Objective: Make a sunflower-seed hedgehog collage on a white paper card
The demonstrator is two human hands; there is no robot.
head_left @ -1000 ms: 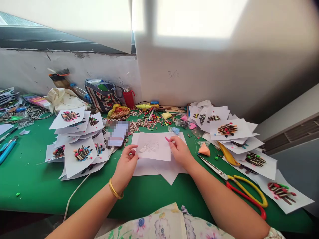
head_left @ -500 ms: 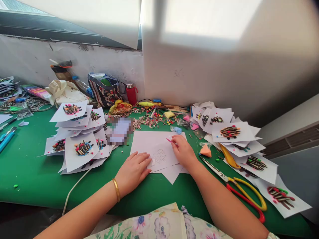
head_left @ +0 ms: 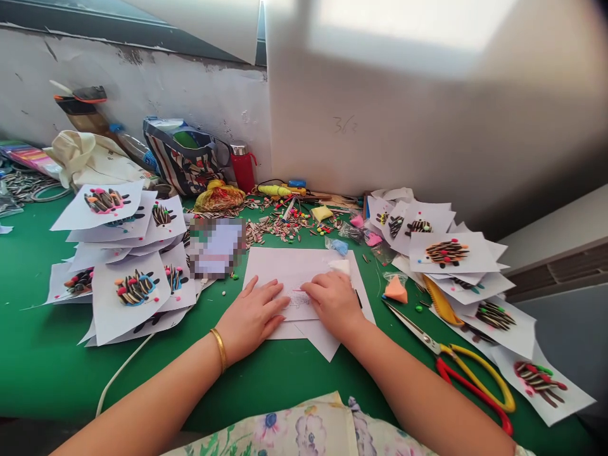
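Observation:
White paper sheets (head_left: 266, 265) lie on the green table in front of me, the upper one with a dotted outline drawing (head_left: 298, 299). My left hand (head_left: 251, 311) rests flat with spread fingers on the sheets' left side. My right hand (head_left: 334, 303) is closed over the drawing's right part, its fingertips round a small thin pink piece (head_left: 298, 290). A white lump (head_left: 340, 266) shows just beyond the right knuckles. The right hand hides part of the drawing.
Scissors (head_left: 430, 342) and an orange clay bag (head_left: 396, 289) lie at right. Decorated cards are stacked left (head_left: 128, 294) and right (head_left: 446, 252). Seeds (head_left: 280, 229), a red bottle (head_left: 242, 168) and a striped bag (head_left: 185, 158) stand or lie behind. A blurred rectangle (head_left: 218, 248) is left of the sheets.
My right hand has moved left and nearer to me, over the drawing, with the pink piece. The white lump now shows beyond it. The whole view has shifted slightly.

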